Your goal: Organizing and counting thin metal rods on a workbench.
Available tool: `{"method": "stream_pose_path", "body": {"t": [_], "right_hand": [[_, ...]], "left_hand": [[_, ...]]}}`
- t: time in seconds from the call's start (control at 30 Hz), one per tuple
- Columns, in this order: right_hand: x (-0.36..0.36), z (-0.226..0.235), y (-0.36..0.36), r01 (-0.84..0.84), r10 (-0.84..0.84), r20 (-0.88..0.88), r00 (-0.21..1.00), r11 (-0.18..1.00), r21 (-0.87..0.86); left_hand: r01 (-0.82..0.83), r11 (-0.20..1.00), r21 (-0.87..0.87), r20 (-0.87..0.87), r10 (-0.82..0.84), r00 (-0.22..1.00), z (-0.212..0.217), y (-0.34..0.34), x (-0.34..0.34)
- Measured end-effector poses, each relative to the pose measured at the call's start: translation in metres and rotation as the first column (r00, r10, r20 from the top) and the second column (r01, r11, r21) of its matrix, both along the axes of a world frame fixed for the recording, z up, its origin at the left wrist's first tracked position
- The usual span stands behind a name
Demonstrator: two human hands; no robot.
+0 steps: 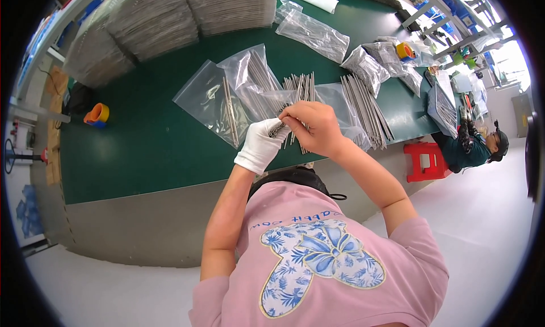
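Note:
My left hand (258, 145), in a white glove, is closed round a bundle of thin metal tubes (276, 131), whose round ends face me. My bare right hand (315, 124) is at the top of that bundle, thumb and fingertips pinched together; what they pinch is too small to tell. Beyond my hands, clear plastic bags (198, 94) lie on the table, with a few loose rods (230, 111) on one and more rods seen through another. A loose pile of rods (302, 86) lies just behind my hands, partly hidden by them. Another pile (366, 108) spreads to the right.
The green table (142, 151) carries tall wrapped stacks (150, 23) at the back left. A tape roll (97, 115) sits at left, another (405, 51) on filled plastic bags (366, 69) at right. A co-worker (474, 148) is at the far right, near a red stool (424, 161).

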State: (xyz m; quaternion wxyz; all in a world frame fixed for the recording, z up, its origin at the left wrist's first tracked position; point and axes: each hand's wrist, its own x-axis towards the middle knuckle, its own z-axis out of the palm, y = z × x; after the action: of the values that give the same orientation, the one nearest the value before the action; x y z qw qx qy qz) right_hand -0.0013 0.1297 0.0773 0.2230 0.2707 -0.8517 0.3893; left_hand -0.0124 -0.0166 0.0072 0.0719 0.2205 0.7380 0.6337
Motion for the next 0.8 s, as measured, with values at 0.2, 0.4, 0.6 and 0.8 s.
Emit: {"method": "stream_pose_path", "body": {"t": [0.2, 0.4, 0.6, 0.8], "right_hand": [[0.001, 0.016, 0.000, 0.067, -0.043, -0.092, 0.995, 0.959, 0.275], [0.001, 0.005, 0.003, 0.019, 0.013, -0.117, 0.993, 0.964, 0.265], [0.004, 0.003, 0.001, 0.024, -0.004, -0.081, 0.997, 0.970, 0.243], [-0.012, 0.032, 0.008, 0.003, 0.020, -0.148, 0.989, 0.988, 0.155]], "left_hand": [[-0.022, 0.999, 0.032, -0.025, 0.023, 0.999, -0.005, -0.001, 0.001], [0.000, 0.999, -0.036, -0.066, -0.002, 0.998, -0.002, -0.001, 0.001], [-0.007, 1.000, 0.008, -0.051, 0.007, 0.999, -0.001, -0.001, 0.002], [0.007, 1.000, 0.012, -0.044, -0.007, 0.999, 0.005, 0.006, -0.006]]}}
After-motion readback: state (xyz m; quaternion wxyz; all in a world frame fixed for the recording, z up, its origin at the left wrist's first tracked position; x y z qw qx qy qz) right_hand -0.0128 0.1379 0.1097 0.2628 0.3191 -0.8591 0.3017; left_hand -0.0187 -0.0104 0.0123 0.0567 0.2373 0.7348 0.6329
